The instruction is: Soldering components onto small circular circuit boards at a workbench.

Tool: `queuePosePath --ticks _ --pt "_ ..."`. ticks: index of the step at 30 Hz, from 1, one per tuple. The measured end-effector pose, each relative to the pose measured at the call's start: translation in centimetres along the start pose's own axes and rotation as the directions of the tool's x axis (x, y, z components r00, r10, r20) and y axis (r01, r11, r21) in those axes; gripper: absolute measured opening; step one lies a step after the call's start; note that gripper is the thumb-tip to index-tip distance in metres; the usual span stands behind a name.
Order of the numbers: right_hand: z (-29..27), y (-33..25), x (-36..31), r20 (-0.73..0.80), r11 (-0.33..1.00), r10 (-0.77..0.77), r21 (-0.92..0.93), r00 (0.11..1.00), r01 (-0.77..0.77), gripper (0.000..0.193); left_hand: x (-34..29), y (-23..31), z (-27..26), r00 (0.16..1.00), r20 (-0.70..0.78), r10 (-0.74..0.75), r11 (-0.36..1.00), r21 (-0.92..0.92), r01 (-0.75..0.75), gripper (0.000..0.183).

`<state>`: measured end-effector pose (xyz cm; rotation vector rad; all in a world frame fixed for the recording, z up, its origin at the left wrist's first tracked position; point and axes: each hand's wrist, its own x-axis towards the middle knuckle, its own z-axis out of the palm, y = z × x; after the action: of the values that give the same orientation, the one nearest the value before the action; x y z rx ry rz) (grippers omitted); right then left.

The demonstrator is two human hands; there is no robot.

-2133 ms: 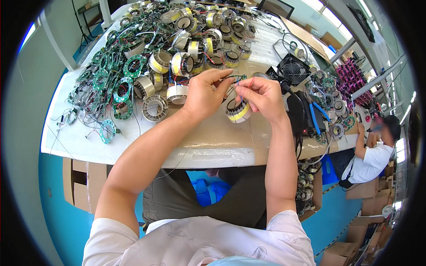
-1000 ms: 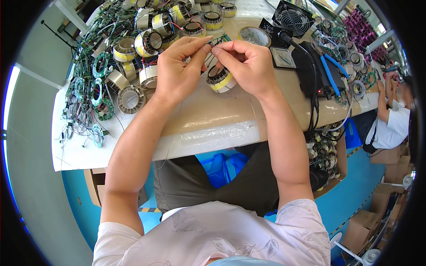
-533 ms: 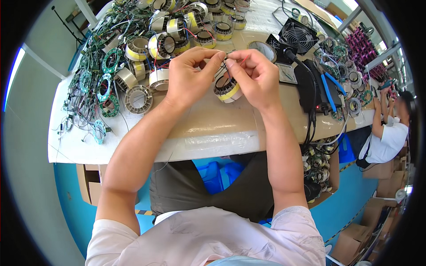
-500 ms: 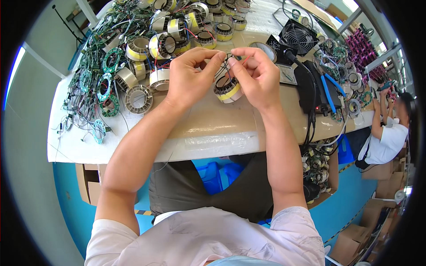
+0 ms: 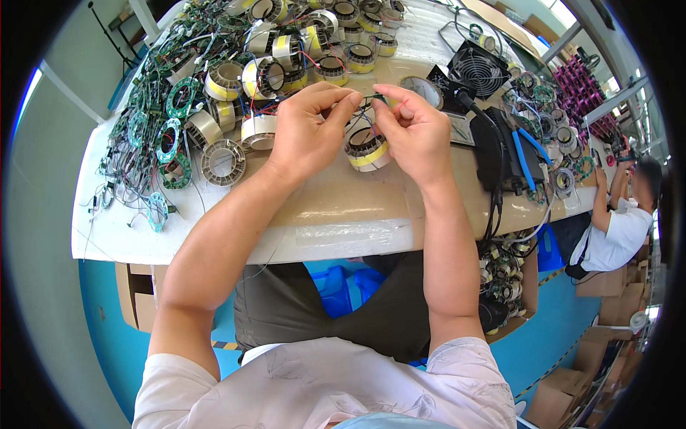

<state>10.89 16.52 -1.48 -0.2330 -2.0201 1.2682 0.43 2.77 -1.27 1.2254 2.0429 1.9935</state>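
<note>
Taking the hands as the dial's centre, a ring-shaped coil with a yellow band (image 5: 367, 155) rests on the table just below them at 6 o'clock. The left hand (image 5: 314, 127) pinches thin dark wires (image 5: 368, 97) between thumb and forefinger; the right hand (image 5: 414, 132), just beside it, grips a small green piece (image 5: 382, 99) largely hidden by the fingers.

Under them lies a glossy brown covering (image 5: 336, 204), with white sheeting (image 5: 128, 239) showing toward 8 o'clock. Tangled green circuit boards (image 5: 146, 114) spread at 9 o'clock, and more ring coils (image 5: 286, 53) crowd 11. A tape roll (image 5: 421, 89) lies at 3, near a black fan (image 5: 479, 70) between 2 and 3. Toward 4 sits a black box (image 5: 500, 161), a blue-handled tool (image 5: 524, 161) against its far side.

The room has a bright blue floor (image 5: 107, 307) and a pale wall (image 5: 43, 179) beyond 9. At 8 an open carton (image 5: 127, 297) stands under the table edge; toward 5 another box (image 5: 530, 282) is full of coils. A co-worker in a white shirt (image 5: 618, 239) sits at 4, magenta parts (image 5: 579, 89) are stacked at 3, and cardboard boxes (image 5: 561, 390) gather at 5.
</note>
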Motion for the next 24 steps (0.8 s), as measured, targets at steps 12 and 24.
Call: queuePosePath --ticks 12,24 --pt "0.0 -1.8 -0.2 -0.021 0.945 0.16 0.293 0.987 -0.147 0.028 -0.3 1.0 0.5 0.996 -0.055 -0.072 0.995 -0.067 0.068 0.018" --pt "1.0 -0.6 -0.4 -0.175 0.987 0.064 0.155 0.982 -0.036 0.011 -0.4 1.0 0.6 0.998 -0.053 -0.026 0.996 -0.084 0.021 0.018"
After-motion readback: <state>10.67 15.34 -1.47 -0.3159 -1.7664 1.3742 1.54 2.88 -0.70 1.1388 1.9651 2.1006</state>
